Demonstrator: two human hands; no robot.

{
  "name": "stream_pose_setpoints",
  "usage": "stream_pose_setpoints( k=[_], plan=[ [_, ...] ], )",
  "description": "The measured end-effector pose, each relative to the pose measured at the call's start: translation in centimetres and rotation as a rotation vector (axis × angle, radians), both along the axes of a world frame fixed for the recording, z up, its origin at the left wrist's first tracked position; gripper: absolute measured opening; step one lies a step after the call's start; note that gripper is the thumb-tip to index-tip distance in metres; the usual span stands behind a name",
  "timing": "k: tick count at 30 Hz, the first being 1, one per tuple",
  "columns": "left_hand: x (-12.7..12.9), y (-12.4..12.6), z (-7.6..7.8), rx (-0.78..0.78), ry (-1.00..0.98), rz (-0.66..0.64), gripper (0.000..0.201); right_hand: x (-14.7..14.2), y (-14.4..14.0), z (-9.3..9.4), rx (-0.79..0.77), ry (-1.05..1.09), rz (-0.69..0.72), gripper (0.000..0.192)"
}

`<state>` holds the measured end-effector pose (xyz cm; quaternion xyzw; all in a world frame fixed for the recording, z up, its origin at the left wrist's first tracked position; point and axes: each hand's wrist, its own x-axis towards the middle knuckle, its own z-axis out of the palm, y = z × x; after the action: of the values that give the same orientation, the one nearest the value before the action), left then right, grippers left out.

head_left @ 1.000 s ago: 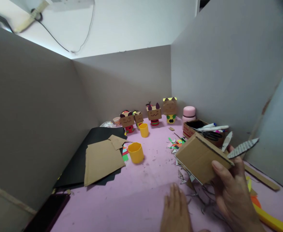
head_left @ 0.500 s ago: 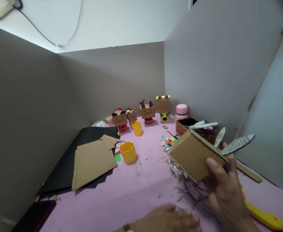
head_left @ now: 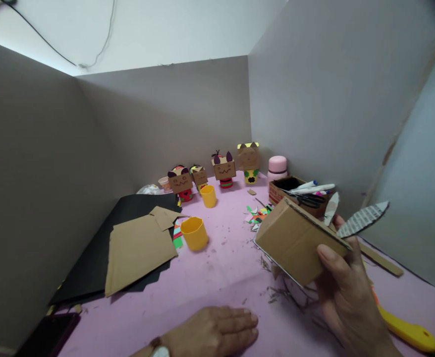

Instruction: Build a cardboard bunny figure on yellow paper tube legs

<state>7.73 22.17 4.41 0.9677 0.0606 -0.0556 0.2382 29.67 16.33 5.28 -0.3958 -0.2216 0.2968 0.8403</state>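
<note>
Right hand (head_left: 346, 290), near right, holds cardboard box (head_left: 299, 243) with ear-shaped pieces (head_left: 364, 219) above pink table (head_left: 232, 267), thumb closed on one face, other fingers partly hidden behind; left hand (head_left: 217, 329), near centre, palm down, fingers extended together, grasping nothing visible.
</note>
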Motion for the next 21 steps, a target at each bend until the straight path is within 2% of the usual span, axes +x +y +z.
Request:
stream_pose_setpoints(
  k=[3, 6, 8, 11, 14, 16, 18, 21],
  plan=[
    [3.2, 0.5, -0.7, -0.016, -0.144, 0.024, 0.052, -0.1, 0.3, 0.1, -0.002, -0.021, -0.018, 0.061],
    [5.7, 1.4, -0.9, -0.01, -0.299, 0.057, 0.047, -0.1, 0.7, 0.2, 0.011, -0.054, -0.031, 0.065],
    [5.4, 2.0, -0.8, 0.044, -0.35, 0.187, 0.04, 0.1, 0.8, 0.3, 0.014, -0.044, -0.047, 0.068],
    [2.9, 2.4, -0.7, 0.137, -0.322, 0.436, 0.032, 0.2, 0.7, 0.4, -0.014, 0.006, -0.047, 0.071],
    [1.1, 1.6, -1.6, 0.174, -0.222, 0.476, 0.014, 0.1, 0.6, 0.3, -0.006, -0.023, -0.028, 0.07],
    [1.7, 0.7, -2.6, 0.206, -0.166, 0.504, 0.009, -0.1, 0.6, 0.1, 0.01, -0.083, -0.029, 0.069],
    [3.4, 0.1, -3.5, 0.219, -0.154, 0.545, 0.016, -0.1, 0.7, -0.2, 0.016, -0.134, -0.045, 0.07],
    [6.1, 0.4, -3.1, 0.135, -0.219, 0.558, 0.024, 0.1, 0.9, -0.7, 0.015, -0.157, -0.05, 0.076]
  ],
)
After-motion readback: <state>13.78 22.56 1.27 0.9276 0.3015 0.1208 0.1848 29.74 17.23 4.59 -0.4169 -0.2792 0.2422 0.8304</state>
